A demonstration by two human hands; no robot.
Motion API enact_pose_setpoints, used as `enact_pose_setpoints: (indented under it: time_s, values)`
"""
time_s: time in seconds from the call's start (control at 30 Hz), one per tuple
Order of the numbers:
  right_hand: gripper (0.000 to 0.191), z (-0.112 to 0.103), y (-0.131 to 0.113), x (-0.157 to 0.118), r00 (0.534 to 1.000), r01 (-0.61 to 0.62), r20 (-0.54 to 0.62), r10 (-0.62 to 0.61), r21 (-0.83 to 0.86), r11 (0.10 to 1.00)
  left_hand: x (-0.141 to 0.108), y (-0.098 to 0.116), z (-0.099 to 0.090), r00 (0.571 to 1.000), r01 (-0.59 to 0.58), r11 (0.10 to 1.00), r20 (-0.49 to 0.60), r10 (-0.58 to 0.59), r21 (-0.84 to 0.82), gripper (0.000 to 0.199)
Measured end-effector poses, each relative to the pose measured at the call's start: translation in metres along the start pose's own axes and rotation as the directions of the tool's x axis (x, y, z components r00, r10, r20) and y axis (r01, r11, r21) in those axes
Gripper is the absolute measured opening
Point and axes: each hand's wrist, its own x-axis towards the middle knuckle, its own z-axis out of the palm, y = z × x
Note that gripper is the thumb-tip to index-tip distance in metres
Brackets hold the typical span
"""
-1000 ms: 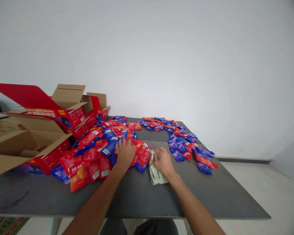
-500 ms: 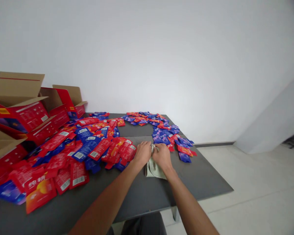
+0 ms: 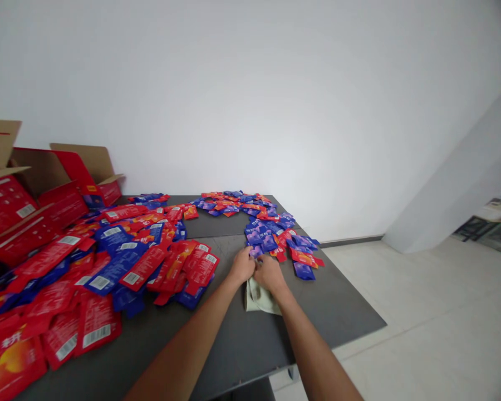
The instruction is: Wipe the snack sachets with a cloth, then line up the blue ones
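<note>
A pale green piece of cloth (image 3: 259,298), perhaps a small bag, lies bunched on the dark table in front of me. At its far, gathered end my left hand (image 3: 242,265) is closed, its fingertips pinching close to the other hand. My right hand (image 3: 269,273) is curled over the top of the cloth, gripping it and hiding part of it. The fingers meet, so the exact hold is partly concealed. Just beyond my hands lie blue-purple packets (image 3: 262,238), mixed with red ones.
A big heap of red and blue packets (image 3: 121,262) covers the left side of the table (image 3: 329,312). Open red cardboard boxes (image 3: 8,203) stand behind it. More packets (image 3: 229,202) curve along the far edge and down the right, where a small group (image 3: 304,256) lies. A white wall rises behind.
The view has turned slightly right, so boxes and packets sit further left. Both hands stay closed at the cloth's gathered end, now closer together and slightly nearer to me.
</note>
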Motion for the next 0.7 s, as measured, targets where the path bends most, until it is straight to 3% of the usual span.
enact_pose_setpoints:
  time_s: [0.17,0.27,0.37,0.47,0.57,0.7]
  values:
    - [0.034,0.002,-0.01,-0.009,0.992,0.118,0.031,-0.119,0.026,0.993,-0.001,-0.003,-0.018,0.985,0.062,0.949,-0.135,-0.109,-0.309,0.037]
    - [0.031,0.002,-0.016,-0.017,0.97,0.238,0.033,-0.242,0.103,0.966,-0.009,-0.003,-0.035,0.977,0.07,0.908,-0.157,-0.146,-0.413,0.042]
    - [0.028,-0.002,-0.021,-0.022,0.953,0.299,-0.008,-0.302,0.185,0.936,-0.02,-0.002,-0.056,0.989,0.056,0.876,-0.092,-0.113,-0.479,0.034]
    - [0.028,-0.01,-0.03,-0.024,0.942,0.333,-0.132,-0.31,0.23,0.914,-0.032,0.002,-0.076,0.998,0.027,0.816,-0.037,-0.059,-0.577,0.031]
    - [0.028,-0.011,-0.046,-0.025,0.874,0.454,-0.305,-0.379,0.232,0.86,-0.046,0.014,-0.093,0.999,0.046,0.726,0.033,-0.032,-0.686,0.042]
    - [0.03,0.004,-0.069,-0.029,0.789,0.582,-0.382,-0.482,0.213,0.785,-0.064,0.03,-0.112,0.982,0.1,0.648,0.181,0.059,-0.755,0.064]
